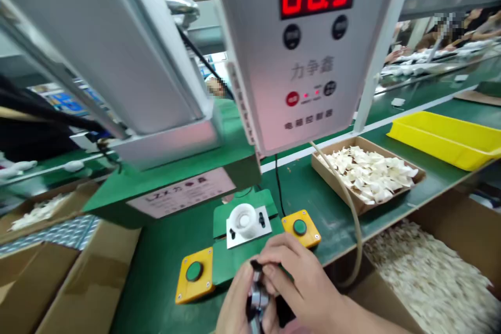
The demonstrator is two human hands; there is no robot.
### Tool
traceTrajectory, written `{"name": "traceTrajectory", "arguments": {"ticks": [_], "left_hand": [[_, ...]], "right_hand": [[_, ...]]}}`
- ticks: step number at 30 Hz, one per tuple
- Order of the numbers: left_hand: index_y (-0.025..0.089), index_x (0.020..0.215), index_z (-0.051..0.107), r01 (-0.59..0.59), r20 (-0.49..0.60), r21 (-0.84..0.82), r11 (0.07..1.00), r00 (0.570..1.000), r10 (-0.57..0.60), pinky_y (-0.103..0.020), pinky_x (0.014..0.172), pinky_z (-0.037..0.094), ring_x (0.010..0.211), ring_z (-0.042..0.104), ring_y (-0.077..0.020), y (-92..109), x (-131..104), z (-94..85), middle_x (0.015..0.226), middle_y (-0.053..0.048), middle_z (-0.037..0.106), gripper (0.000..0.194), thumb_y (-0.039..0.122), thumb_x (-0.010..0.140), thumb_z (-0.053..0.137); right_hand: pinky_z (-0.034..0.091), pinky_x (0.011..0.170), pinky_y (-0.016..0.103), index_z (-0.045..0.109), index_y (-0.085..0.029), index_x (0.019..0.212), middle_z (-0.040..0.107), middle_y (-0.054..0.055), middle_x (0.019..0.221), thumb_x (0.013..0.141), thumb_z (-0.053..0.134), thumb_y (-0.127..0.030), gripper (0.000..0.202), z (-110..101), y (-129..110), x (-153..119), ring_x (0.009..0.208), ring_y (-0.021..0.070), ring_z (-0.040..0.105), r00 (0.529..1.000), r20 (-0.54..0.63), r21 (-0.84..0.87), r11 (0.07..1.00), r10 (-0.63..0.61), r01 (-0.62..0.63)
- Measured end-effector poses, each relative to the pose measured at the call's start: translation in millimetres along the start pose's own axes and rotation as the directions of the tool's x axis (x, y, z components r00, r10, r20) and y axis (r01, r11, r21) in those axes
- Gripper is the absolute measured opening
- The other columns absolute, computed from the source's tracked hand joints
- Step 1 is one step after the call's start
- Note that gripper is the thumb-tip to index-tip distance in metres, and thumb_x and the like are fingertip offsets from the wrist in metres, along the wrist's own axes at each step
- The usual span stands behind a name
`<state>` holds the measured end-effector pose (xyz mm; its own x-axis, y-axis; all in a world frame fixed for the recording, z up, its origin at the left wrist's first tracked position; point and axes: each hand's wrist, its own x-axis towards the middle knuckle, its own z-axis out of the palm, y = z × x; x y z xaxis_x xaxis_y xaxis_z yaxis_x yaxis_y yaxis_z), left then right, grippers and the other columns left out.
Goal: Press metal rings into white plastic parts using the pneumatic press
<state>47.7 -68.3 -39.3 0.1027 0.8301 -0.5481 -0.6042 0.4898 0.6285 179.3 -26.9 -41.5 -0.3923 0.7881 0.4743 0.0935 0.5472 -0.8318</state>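
Note:
Low in the view, my left hand (pixel 235 300) is closed around a small shiny metal and black part (pixel 259 297) whose kind I cannot make out. My right hand (pixel 301 276) pinches the black top end of the same part with thumb and fingers. Just beyond my hands, a white round fixture (pixel 244 219) sits on a white plate on the green base of a press machine (pixel 168 193). A yellow button box (pixel 194 275) with a green button stands left of my hands. Another yellow button box (pixel 301 228) is close to my right fingers.
Above hangs a control box (pixel 309 62) with a red display. To the right are a cardboard tray (pixel 319 164) of white pieces and a yellow bin (pixel 442 141). Cardboard boxes (pixel 78 292) stand at left; a large box of pale pieces (pixel 438 276) sits below the bench edge.

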Motion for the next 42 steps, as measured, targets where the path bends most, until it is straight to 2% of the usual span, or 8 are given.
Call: {"name": "traceTrajectory", "arguments": {"ticks": [5, 9, 11, 14, 20, 26, 31, 42], "left_hand": [[0.018, 0.073, 0.06, -0.109, -0.072, -0.043, 0.993, 0.992, 0.105, -0.017, 0.034, 0.025, 0.036, 0.036, -0.0061, -27, -5, -11.0, 0.047, 0.003, 0.049, 0.032, 0.05, 0.079, 0.057], [0.015, 0.074, 0.06, -0.089, -0.198, 0.304, 0.948, 0.968, 0.155, -0.017, 0.041, 0.033, 0.046, 0.044, -0.0056, -77, 11, -81.4, 0.058, 0.003, 0.055, 0.032, 0.043, 0.066, 0.075], [0.015, 0.058, 0.051, -0.027, -0.294, 0.287, 0.958, 0.949, 0.115, -0.019, 0.032, 0.019, 0.034, 0.028, -0.0043, -99, 28, -115.9, 0.041, 0.008, 0.036, 0.042, 0.052, 0.075, 0.062], [0.015, 0.066, 0.051, -0.023, -0.339, 0.26, 0.965, 0.934, 0.114, -0.018, 0.032, 0.021, 0.035, 0.028, -0.0035, -120, 53, -139.4, 0.049, 0.009, 0.039, 0.04, 0.048, 0.087, 0.049], [0.013, 0.084, 0.056, -0.057, -0.401, 0.173, 0.983, 0.908, 0.123, -0.017, 0.036, 0.032, 0.039, 0.036, -0.0038, -133, 58, -134.4, 0.06, 0.006, 0.048, 0.031, 0.043, 0.089, 0.048], [0.014, 0.1, 0.056, -0.104, -0.48, 0.011, 0.994, 0.872, 0.097, -0.022, 0.046, 0.044, 0.052, 0.05, -0.0077, -140, 51, -147.3, 0.076, 0.0, 0.057, 0.031, 0.042, 0.09, 0.048], [0.014, 0.101, 0.057, -0.104, -0.465, -0.092, 0.99, 0.884, 0.05, -0.025, 0.053, 0.049, 0.061, 0.055, -0.0102, -143, 57, -142.9, 0.083, -0.002, 0.06, 0.028, 0.039, 0.089, 0.051], [0.013, 0.096, 0.058, -0.151, -0.353, -0.252, 0.956, 0.934, 0.054, -0.026, 0.054, 0.049, 0.06, 0.055, -0.0103, -147, 42, -139.6, 0.08, -0.001, 0.06, 0.031, 0.043, 0.089, 0.049]], "right_hand": [[0.041, 0.099, 0.029, 0.05, -0.025, 0.119, 0.048, 0.006, 0.123, 0.089, 0.046, -0.017, 0.031, 16, 19, -50, 0.115, 0.015, 0.047, 1.0, 0.002, -0.135, 0.991, -0.018, 0.018], [0.04, 0.101, 0.038, 0.055, -0.027, 0.121, 0.045, 0.006, 0.136, 0.081, 0.059, -0.024, 0.04, 37, 73, -114, 0.122, 0.0239, 0.044, 0.867, 0.488, -0.347, 0.935, 0.106, 0.081], [0.043, 0.095, 0.043, 0.059, -0.021, 0.117, 0.057, 0.01, 0.122, 0.081, 0.059, -0.029, 0.037, 52, 102, -133, 0.11, 0.0271, 0.054, 0.821, 0.496, -0.46, 0.888, 0.281, -0.026], [0.042, 0.095, 0.046, 0.059, -0.017, 0.117, 0.061, 0.013, 0.115, 0.082, 0.057, -0.031, 0.038, 67, 125, -135, 0.107, 0.0296, 0.056, 0.83, 0.441, -0.51, 0.856, 0.34, -0.08], [0.046, 0.088, 0.04, 0.06, -0.024, 0.109, 0.066, 0.005, 0.099, 0.084, 0.051, -0.029, 0.028, 76, 124, -93, 0.094, 0.0247, 0.06, 0.815, 0.516, -0.423, 0.906, 0.265, -0.027], [0.042, 0.095, 0.045, 0.062, -0.021, 0.108, 0.064, 0.005, 0.106, 0.084, 0.05, -0.035, 0.03, 97, 143, -86, 0.104, 0.0253, 0.056, 0.686, 0.686, -0.315, 0.949, 0.243, -0.022], [0.039, 0.1, 0.045, 0.065, -0.02, 0.103, 0.061, 0.01, 0.113, 0.083, 0.049, -0.042, 0.033, 83, 162, -101, 0.105, 0.0265, 0.057, 0.591, 0.722, -0.373, 0.922, 0.36, -0.106], [0.052, 0.091, 0.039, 0.043, -0.02, 0.129, 0.054, 0.013, 0.126, 0.073, 0.063, -0.053, 0.068, 48, 141, -86, 0.109, 0.0294, 0.057, 0.613, 0.505, -0.224, 0.778, 0.607, -0.587]]}}
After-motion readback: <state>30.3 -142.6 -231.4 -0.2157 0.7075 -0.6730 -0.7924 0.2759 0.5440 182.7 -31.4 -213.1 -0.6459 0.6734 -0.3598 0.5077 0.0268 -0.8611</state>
